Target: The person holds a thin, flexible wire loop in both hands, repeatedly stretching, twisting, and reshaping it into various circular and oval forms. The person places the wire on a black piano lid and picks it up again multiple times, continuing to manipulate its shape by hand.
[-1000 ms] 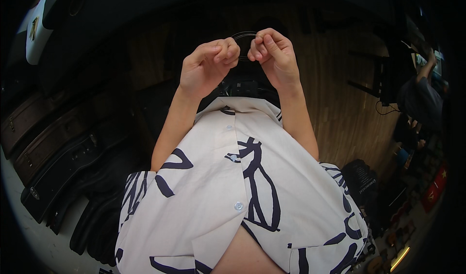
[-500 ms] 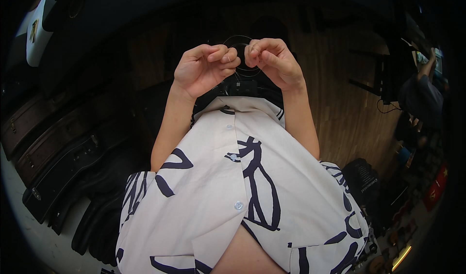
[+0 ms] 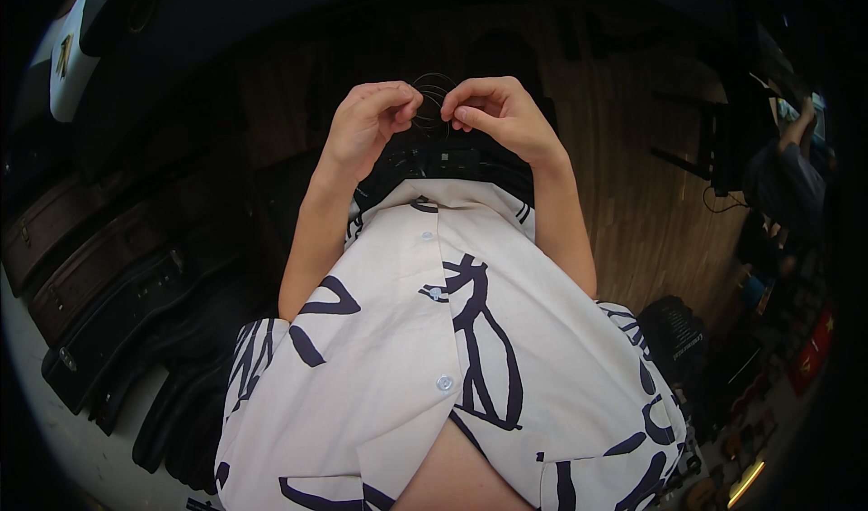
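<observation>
A thin, springy coil of metal string [image 3: 432,75], like a guitar string, hangs in loose loops between my two hands in front of my waist. My left hand [image 3: 369,124] pinches the coil's left side, fingertips closed together. From the other side, my right hand [image 3: 511,120] has its fingers curled and closed on the right edge of the loops. The exact spot where the string passes between the right fingertips is too fine to make out. A small gap separates the hands, and the loops show in it against the dark background.
Several dark instrument cases [image 3: 113,321] stand in a row on the left. A white object [image 3: 72,68] is at the upper left. Wooden floor [image 3: 624,212] lies to the right, with dark furniture legs [image 3: 683,163] and a black bag [image 3: 674,330]. Another person [image 3: 785,185] is at the far right.
Both hands have turned, and the left fingers have drawn in from a looser curl to a pinch. The loops have shifted slightly left and look narrower.
</observation>
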A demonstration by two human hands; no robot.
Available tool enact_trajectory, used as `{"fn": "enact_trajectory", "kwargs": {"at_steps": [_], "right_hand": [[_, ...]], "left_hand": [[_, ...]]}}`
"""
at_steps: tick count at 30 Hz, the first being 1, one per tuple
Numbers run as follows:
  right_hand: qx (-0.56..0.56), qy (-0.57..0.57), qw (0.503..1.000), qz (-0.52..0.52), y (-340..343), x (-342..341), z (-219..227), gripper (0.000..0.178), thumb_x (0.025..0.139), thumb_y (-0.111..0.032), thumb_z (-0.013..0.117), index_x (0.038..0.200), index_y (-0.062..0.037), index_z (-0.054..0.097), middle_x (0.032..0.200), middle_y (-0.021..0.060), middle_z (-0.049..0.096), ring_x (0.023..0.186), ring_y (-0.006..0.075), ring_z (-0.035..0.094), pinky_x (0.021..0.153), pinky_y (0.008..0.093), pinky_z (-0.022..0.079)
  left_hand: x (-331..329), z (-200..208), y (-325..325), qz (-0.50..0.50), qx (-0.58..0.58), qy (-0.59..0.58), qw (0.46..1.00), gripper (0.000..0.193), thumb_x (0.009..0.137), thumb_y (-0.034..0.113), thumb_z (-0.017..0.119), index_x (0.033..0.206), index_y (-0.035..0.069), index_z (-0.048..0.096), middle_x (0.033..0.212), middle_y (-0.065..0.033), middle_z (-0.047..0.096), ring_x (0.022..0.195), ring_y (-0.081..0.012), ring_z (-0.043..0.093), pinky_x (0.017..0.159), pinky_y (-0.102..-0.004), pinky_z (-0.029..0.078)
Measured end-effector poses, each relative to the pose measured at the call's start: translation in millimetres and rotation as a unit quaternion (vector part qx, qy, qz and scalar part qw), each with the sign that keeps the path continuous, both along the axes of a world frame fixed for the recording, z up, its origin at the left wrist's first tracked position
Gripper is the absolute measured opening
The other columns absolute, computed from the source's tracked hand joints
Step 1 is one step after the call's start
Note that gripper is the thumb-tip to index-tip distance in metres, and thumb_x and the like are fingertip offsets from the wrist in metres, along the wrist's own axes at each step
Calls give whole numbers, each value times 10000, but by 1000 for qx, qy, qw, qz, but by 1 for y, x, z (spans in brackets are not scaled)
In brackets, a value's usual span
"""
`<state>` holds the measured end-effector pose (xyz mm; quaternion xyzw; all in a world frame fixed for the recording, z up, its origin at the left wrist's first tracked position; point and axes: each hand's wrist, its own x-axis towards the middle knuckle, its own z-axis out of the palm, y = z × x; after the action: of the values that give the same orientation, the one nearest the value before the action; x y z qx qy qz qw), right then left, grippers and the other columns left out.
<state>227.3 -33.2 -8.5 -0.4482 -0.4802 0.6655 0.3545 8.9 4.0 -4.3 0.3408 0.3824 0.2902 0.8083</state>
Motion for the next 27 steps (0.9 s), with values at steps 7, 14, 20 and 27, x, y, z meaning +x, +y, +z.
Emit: {"fn": "enact_trajectory", "kwargs": {"at_steps": [7,14,20,27], "right_hand": [[73,-2,997,-6,1,3,-5,172,841,34,564,960,38,687,898,86,688,846,149,652,802,265,533],[37,15,999,25,0,3,-3,176,840,25,563,979,44,668,895,84,681,845,147,652,779,265,534],[-17,4,1000,10,-1,-13,4,180,909,-36,533,1004,36,667,844,58,669,753,92,600,684,238,508],[0,28,998,-57,3,-12,-8,303,1003,-198,486,1040,20,695,786,47,673,688,78,560,608,210,437]], "left_hand": [[-4,-2,1,-15,-38,-52,998,312,946,148,461,665,34,530,736,-36,507,680,-116,443,628,-258,389],[-2,-6,0,0,-49,-11,999,287,940,144,494,692,22,573,718,-25,525,667,-102,460,615,-248,390],[2,-15,-4,47,16,67,997,226,913,127,557,726,22,626,691,-1,557,631,-69,448,582,-226,365],[4,-16,-7,48,87,154,983,185,885,114,575,744,27,656,699,1,581,616,-41,430,564,-203,331]]}}
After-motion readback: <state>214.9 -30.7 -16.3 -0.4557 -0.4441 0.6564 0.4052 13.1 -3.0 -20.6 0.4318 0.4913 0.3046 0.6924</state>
